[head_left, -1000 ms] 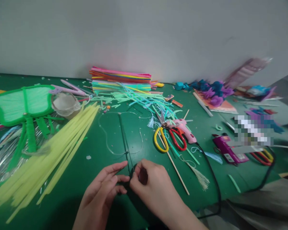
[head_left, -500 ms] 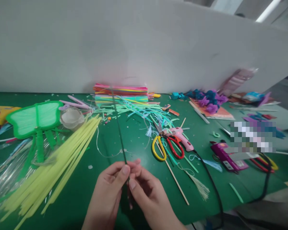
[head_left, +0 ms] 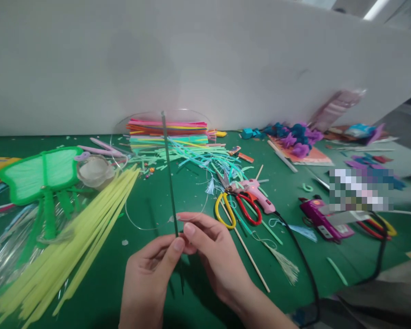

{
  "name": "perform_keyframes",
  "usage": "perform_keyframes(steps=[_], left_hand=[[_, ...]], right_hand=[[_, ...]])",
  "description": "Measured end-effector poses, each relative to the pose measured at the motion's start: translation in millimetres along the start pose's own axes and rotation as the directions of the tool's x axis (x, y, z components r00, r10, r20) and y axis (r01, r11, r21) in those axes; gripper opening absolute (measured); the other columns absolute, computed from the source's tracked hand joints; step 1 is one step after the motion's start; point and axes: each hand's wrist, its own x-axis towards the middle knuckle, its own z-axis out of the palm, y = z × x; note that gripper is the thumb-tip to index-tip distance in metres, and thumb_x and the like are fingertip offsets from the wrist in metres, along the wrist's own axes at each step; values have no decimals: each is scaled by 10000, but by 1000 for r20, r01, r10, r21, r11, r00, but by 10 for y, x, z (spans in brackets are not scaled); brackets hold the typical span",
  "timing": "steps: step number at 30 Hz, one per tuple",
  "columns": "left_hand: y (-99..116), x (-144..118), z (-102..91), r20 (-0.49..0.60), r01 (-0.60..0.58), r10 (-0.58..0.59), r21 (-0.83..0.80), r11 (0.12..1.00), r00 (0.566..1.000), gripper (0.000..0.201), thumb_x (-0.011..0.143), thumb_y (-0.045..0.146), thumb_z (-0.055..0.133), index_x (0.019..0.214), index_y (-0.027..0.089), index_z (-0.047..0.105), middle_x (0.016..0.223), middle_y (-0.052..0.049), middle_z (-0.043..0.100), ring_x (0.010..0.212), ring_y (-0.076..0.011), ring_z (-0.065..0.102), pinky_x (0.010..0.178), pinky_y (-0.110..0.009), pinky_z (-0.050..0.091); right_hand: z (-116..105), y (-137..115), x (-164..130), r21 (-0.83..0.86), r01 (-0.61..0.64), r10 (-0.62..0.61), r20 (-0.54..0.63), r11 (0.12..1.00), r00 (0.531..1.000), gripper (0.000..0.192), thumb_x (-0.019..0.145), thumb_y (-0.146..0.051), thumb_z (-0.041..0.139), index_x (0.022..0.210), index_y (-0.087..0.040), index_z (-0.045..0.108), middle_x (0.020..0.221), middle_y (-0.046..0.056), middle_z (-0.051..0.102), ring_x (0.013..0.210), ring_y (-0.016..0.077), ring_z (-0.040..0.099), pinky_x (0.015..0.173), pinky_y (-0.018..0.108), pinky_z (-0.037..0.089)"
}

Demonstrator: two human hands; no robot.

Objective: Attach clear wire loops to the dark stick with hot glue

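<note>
A thin dark green stick point(head_left: 170, 183) stands nearly upright, its lower end below my hands. My left hand point(head_left: 154, 265) pinches it between thumb and fingers. Beside it, at the same height, my right hand point(head_left: 208, 246) is closed, thumb against bent fingers, with its index fingertip by the stick. Whatever lies in that pinch is too small to make out. A fine clear line point(head_left: 137, 227) loops over the table behind the hands. Scissors point(head_left: 226, 212) with one yellow and one red handle lie to the right, against a pink glue gun point(head_left: 256, 192).
Yellow fuzzy stems point(head_left: 78, 233) and a green wing-shaped piece point(head_left: 44, 171) lie left. Colourful stems point(head_left: 167, 132) are piled by the wall. A wooden stick point(head_left: 250, 256), pale tassel point(head_left: 284, 265), black cord point(head_left: 304, 269) and magenta device point(head_left: 325, 219) lie right.
The dark stick has turned more upright. My right hand has moved up from the stick's lower part to beside my left fingertips. The view has shifted slightly.
</note>
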Motion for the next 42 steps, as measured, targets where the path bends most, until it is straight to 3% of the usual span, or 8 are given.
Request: perform_keyframes(steps=[7, 14, 20, 26, 32, 42], left_hand=[[-37, -20, 56, 33, -39, 37, 47, 998, 999, 235, 687, 410, 829, 801, 206, 811, 732, -54, 769, 674, -158, 687, 685, -207, 561], [-64, -4, 75, 107, -20, 16, 36, 999, 994, 200, 698, 372, 824, 772, 187, 807, 648, -53, 736, 581, -150, 653, 600, -215, 552], [-59, -14, 73, 109, -7, 4, 32, 999, 994, 206, 698, 373, 827, 753, 177, 797, 634, -49, 725, 578, -134, 642, 589, -195, 543], [-82, -22, 86, 31, -3, 2, 21, 1000, 1000, 261, 667, 398, 842, 752, 158, 785, 626, -51, 718, 563, -144, 644, 567, -206, 544], [-90, -18, 110, 81, -4, 2, 28, 1000, 997, 225, 678, 376, 832, 700, 159, 778, 649, -65, 728, 582, -146, 646, 581, -216, 557], [-77, 6, 123, 99, 9, -9, 9, 1000, 995, 201, 688, 359, 837, 718, 168, 782, 652, -43, 734, 575, -121, 642, 583, -188, 546]], right_hand=[[52, 28, 54, 167, -22, 31, -50, 986, 998, 201, 688, -322, 856, 781, -182, 746, 590, -53, 584, 454, -5, 383, 438, 115, 313], [38, 82, 58, 243, -81, 92, -33, 967, 995, 280, 680, -335, 842, 695, -192, 601, 494, -102, 463, 370, 5, 237, 297, 112, 218], [9, 100, 57, 204, -72, 78, -25, 976, 997, 279, 673, -341, 847, 692, -181, 618, 484, -103, 467, 346, 3, 268, 282, 114, 248], [-41, 91, 46, 169, -71, 70, 13, 983, 997, 298, 663, -335, 858, 875, -176, 723, 525, -81, 542, 367, 13, 367, 327, 133, 317], [-39, 80, 72, 202, -76, 78, -2, 976, 997, 258, 709, -384, 818, 735, -177, 667, 454, -104, 453, 332, 6, 258, 271, 120, 283], [-35, 146, 95, 194, -62, 66, -16, 979, 998, 267, 707, -398, 826, 738, -185, 667, 392, -118, 413, 289, 19, 289, 271, 135, 273]])
